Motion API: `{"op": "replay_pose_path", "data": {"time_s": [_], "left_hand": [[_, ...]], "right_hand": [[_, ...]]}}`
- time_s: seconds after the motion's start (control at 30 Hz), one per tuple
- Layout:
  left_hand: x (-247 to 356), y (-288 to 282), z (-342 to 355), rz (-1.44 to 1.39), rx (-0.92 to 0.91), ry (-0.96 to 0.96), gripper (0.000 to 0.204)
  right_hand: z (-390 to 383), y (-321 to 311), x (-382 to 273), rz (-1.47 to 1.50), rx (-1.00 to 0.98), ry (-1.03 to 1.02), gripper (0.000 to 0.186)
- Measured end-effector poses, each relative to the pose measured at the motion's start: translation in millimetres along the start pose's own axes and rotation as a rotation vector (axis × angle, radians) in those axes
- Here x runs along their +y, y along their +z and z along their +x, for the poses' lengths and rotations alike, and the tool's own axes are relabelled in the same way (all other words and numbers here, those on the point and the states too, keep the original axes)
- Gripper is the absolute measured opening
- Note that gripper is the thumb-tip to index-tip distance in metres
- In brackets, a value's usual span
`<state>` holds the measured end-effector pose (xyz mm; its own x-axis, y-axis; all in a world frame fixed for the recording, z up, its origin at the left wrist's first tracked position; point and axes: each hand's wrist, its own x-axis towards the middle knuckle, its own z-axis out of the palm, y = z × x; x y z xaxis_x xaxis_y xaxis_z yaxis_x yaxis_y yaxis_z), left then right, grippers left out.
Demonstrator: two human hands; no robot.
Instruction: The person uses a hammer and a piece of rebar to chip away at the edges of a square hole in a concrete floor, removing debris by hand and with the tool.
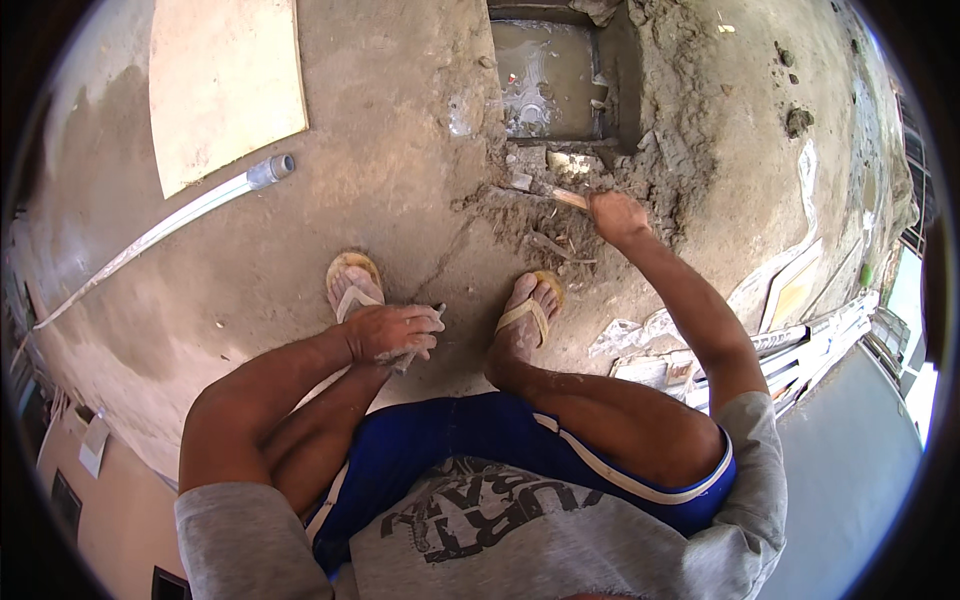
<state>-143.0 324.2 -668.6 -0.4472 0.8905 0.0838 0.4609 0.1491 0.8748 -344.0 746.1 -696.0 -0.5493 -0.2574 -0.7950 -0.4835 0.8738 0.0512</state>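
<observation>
My right hand (619, 217) is closed around the wooden handle of what looks like a hammer (570, 197). Its small greyish head lies toward the left, at the near edge of a square pit (622, 75) cut in the concrete. Broken, crumbly rubble (560, 238) lies just below the tool. Between my knees, my left hand (397, 333) is closed on a grey, dusty piece; a dark tip sticks out past the fingers, and its kind is hidden. Murky water (545, 80) stands inside the pit.
Wet mortar (680, 130) is heaped along the pit's right side. A pale board (228, 90) and a white pipe (180, 222) with a grey end lie at the left. Long white strips (800, 355) are stacked at the right. My sandalled feet (530, 305) stand close to the rubble.
</observation>
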Motion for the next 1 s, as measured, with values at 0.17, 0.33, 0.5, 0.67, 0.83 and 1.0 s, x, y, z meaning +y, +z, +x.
{"op": "replay_pose_path", "data": {"time_s": [0.17, 0.33, 0.5, 0.67, 0.83, 1.0], "left_hand": [[9.8, -3.2, -0.7, -0.011, -0.03, -0.003, 0.028], [7.8, -9.8, 2.3, 0.01, -0.019, -0.004, 0.029], [5.8, -7.6, 2.9, -0.018, 0.0, -0.004, 0.03], [6.4, -15.4, 7.7, -0.046, -0.002, -0.006, 0.029], [10.3, -9.3, 3.3, -0.037, -0.044, -0.074, 0.029], [4.4, -5.1, 1.3, -0.036, -0.049, -0.062, 0.029]], "right_hand": [[-0.4, -21.0, 5.0, -0.246, 0.166, -0.052, 0.033], [-14.5, -36.5, 21.5, 0.071, 0.54, 0.04, 0.031], [-5.0, -42.3, 16.9, 1.139, 0.71, 0.275, 0.035], [26.3, 0.5, 55.7, 0.231, 0.019, 0.116, 0.035], [47.4, -30.1, 61.9, 0.296, 0.142, 0.045, 0.034], [52.9, -10.2, 50.2, 0.707, 0.494, 0.132, 0.03]]}}
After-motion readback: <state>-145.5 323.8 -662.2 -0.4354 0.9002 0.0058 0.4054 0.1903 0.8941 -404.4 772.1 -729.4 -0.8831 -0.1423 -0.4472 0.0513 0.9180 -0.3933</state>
